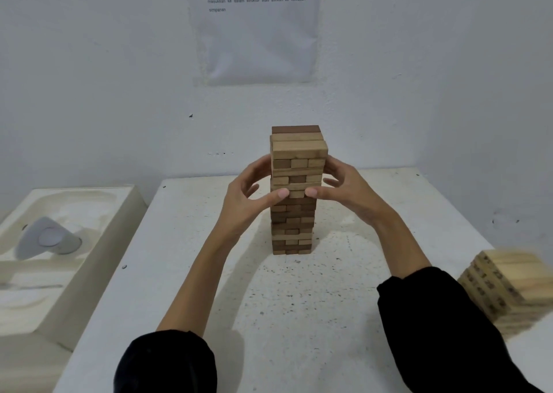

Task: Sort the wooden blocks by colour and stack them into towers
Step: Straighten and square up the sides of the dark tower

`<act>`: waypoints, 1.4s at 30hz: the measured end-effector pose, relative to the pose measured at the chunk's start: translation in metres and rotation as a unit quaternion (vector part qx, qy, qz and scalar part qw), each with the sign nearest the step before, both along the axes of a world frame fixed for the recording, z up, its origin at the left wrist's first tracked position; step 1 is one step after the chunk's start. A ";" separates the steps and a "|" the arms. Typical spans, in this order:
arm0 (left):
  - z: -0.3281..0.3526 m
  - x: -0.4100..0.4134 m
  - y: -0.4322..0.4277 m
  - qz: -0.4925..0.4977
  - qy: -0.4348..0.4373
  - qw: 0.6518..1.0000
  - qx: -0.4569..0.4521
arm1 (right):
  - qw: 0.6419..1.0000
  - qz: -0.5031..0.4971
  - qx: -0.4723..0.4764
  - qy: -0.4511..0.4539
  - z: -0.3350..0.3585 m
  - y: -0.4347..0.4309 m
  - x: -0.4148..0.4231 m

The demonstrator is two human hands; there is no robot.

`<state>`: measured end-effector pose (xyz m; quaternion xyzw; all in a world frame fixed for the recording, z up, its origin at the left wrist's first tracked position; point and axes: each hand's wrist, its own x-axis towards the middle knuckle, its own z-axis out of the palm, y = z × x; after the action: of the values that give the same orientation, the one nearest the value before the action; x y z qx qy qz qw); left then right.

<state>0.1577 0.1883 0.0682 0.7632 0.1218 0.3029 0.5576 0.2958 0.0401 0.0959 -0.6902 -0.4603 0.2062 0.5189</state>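
A tall tower of wooden blocks point(294, 222) stands in the middle of the white table point(299, 317), mixing light and dark brown blocks, with a dark block on top. My left hand point(248, 196) cups the tower's left side at mid height. My right hand point(344, 192) cups its right side. Both thumbs press against the front of one light block row, and the fingers curl around the sides and back. A second, shorter stack of pale numbered blocks point(508, 288) sits at the table's right edge, blurred.
A white wall stands close behind the table, with a printed sheet point(257, 27) taped to it. To the left of the table lies a pale moulded tray point(59, 258) holding a grey rounded object point(48, 238).
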 end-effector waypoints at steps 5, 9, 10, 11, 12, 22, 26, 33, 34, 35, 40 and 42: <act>-0.007 -0.001 0.007 -0.024 0.016 0.999 -0.013 | 1.000 -0.015 0.002 0.000 -0.002 0.001 -0.001; -0.011 -0.001 0.008 -0.016 0.017 0.999 -0.034 | 1.000 -0.021 0.003 0.002 -0.003 0.002 -0.002; -0.012 0.000 0.008 -0.014 0.018 0.999 -0.035 | 1.000 -0.023 0.004 0.002 -0.003 0.002 -0.002; -0.012 0.000 0.007 -0.012 0.018 0.999 -0.034 | 1.000 -0.024 0.006 0.003 -0.003 0.002 -0.003; -0.012 0.001 0.007 -0.011 0.017 0.999 -0.034 | 1.000 -0.024 0.008 0.004 -0.003 0.003 -0.004; -0.008 -0.001 0.005 -0.005 0.023 0.999 -0.037 | 1.000 -0.020 0.010 0.010 -0.002 0.004 -0.007; -0.002 -0.004 0.001 -0.020 0.018 0.999 -0.041 | 1.000 -0.018 0.010 0.009 -0.002 0.002 -0.006; 0.000 -0.005 -0.002 -0.002 0.023 0.999 -0.035 | 1.000 -0.026 0.008 0.001 -0.003 0.003 -0.006; 0.000 -0.004 -0.002 0.001 0.025 0.999 -0.034 | 1.000 -0.027 0.007 0.000 -0.003 0.003 -0.006; 0.000 -0.003 -0.002 0.004 0.026 0.999 -0.033 | 1.000 -0.027 0.005 -0.003 -0.003 0.003 -0.006; 0.001 -0.001 -0.005 0.011 0.021 0.999 -0.024 | 1.000 -0.022 0.005 0.003 -0.003 0.004 -0.006; 0.001 -0.001 -0.006 0.008 0.015 0.999 -0.028 | 1.000 -0.021 0.009 0.007 -0.003 0.004 -0.007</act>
<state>0.1568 0.1826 0.0691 0.7505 0.1447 0.2929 0.5745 0.2884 0.0437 0.0933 -0.6932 -0.4443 0.1960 0.5326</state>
